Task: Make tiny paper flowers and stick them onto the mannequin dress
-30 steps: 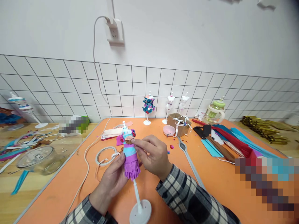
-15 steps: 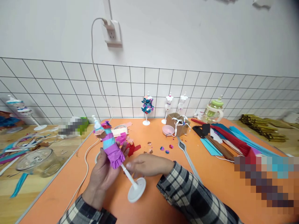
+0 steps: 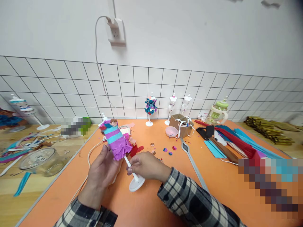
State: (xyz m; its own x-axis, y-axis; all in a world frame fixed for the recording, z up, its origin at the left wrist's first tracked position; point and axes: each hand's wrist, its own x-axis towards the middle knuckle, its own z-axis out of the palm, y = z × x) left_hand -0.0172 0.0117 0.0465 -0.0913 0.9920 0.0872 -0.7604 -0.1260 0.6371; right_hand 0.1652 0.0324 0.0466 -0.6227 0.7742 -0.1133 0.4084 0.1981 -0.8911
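Observation:
A small dress form [image 3: 115, 140] is held tilted over the orange table. It is wrapped in purple and turquoise crepe paper, with a ruffled purple hem and colourful bits near the top. My right hand [image 3: 149, 165] pinches the white pole of its stand, just above the round white base [image 3: 137, 184]. My left hand [image 3: 100, 171] is beside and behind the skirt, palm up, with the thumb stretched away from the paper. Its other fingers are partly hidden by the dress form. Scraps of red and pink paper [image 3: 136, 149] lie behind it.
A decorated dress form [image 3: 151, 106] and two plain ones stand against the tiles. A pink bowl [image 3: 171, 131], a cardboard box [image 3: 176, 121] and a green-lidded jug [image 3: 217, 113] are farther right. Crepe paper strips [image 3: 243, 143] lie right; a glass jar [image 3: 44, 160] lies left.
My right hand has closed on the stand's pole. The dress form has turned and risen slightly, and my left thumb has come off the skirt.

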